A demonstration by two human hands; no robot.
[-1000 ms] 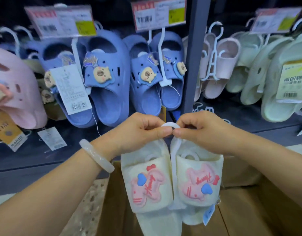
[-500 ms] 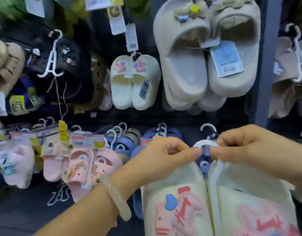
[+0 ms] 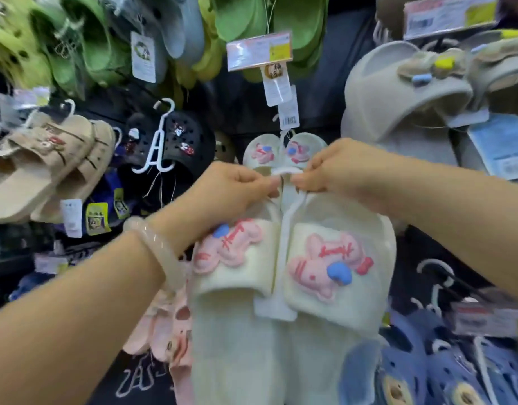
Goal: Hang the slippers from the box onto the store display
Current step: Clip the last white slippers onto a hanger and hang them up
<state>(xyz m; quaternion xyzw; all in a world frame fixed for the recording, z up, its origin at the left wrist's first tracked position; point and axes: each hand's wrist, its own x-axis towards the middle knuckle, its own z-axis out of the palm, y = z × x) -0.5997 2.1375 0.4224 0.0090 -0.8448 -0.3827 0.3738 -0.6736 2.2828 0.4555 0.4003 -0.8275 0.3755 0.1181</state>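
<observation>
Left hand (image 3: pixel 234 191), right hand (image 3: pixel 342 171) pinch hanger hook (image 3: pixel 285 171); slippers (image 3: pixel 293 287) hang toes-down, lengthwise vertical.

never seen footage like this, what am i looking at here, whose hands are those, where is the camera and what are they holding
This is filmed by a wide-angle camera worn on a person's head, looking forward and down, so the two arms reaching in from the bottom are that person's own. No robot is involved. The left hand, with a pale bracelet on its wrist, and the right hand both pinch the hook of a white hanger. Clipped to that hanger is a pair of cream slippers with pink bunny decorations. Behind them is a shop's display wall of hanging footwear: a matching cream pair right behind the hands, green clogs above, black clogs and beige slippers at left, blue clogs lower right.
</observation>
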